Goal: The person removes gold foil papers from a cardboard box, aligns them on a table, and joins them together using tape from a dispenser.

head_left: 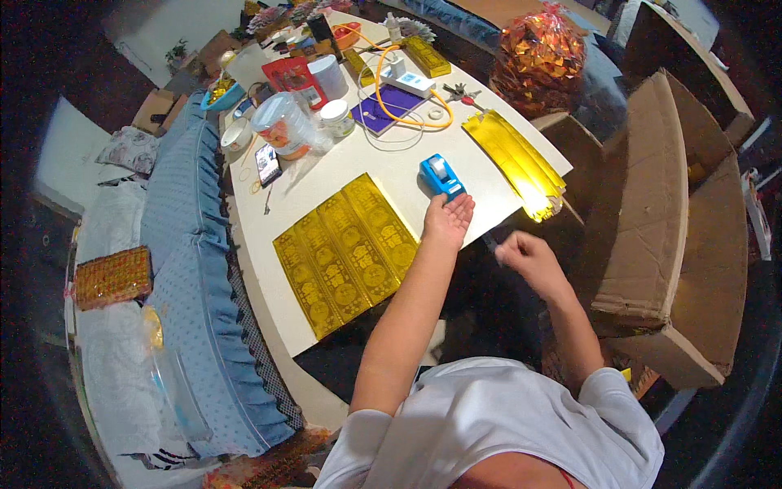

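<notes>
My left hand (449,218) lies palm up at the table's near edge, its fingers stretched out. Its fingertips are right at the near end of a blue tape dispenser (440,174) with a roll of clear tape; I cannot tell if they touch it. Off the table edge, my right hand (525,257) is closed, fingers curled, and something small and blurred shows at its fingertips. Left of my left hand lies a stack of gold embossed paper sheets (346,251). Folded shiny gold paper strips (515,163) are piled beyond my right hand, at the table's right edge.
Farther back on the white table (326,175) are a phone (267,165), plastic tubs (281,122), a purple folder (383,114), a power strip (407,80) with an orange cable, and keys (466,95). Cardboard boxes (643,212) stand right; a blue-covered sofa (187,269) stands left.
</notes>
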Demonstrator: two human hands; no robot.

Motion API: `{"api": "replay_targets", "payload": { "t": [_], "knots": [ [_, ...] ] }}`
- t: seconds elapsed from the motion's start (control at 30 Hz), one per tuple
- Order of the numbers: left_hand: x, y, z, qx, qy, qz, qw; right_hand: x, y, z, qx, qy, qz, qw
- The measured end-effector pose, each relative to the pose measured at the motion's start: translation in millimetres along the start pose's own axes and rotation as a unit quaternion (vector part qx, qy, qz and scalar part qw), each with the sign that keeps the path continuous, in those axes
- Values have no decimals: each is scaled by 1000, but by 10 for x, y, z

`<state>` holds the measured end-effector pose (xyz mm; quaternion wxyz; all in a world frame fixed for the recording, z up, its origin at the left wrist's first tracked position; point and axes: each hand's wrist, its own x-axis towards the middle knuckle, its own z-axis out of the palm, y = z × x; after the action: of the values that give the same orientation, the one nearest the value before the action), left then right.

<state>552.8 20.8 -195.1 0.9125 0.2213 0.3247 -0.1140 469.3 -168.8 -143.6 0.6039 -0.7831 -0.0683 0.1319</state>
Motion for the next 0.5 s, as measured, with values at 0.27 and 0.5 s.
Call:
{"api": "replay_targets", "payload": {
  "t": [0.27,0.5],
  "knots": [
    [-8,-44,64,4,13,-1,1000,-876,37,-317,21,-9,96,995],
    [4,-130,86,23,35,59,997,-1064,218,-389,56,-15,128,990]
  ]
}}
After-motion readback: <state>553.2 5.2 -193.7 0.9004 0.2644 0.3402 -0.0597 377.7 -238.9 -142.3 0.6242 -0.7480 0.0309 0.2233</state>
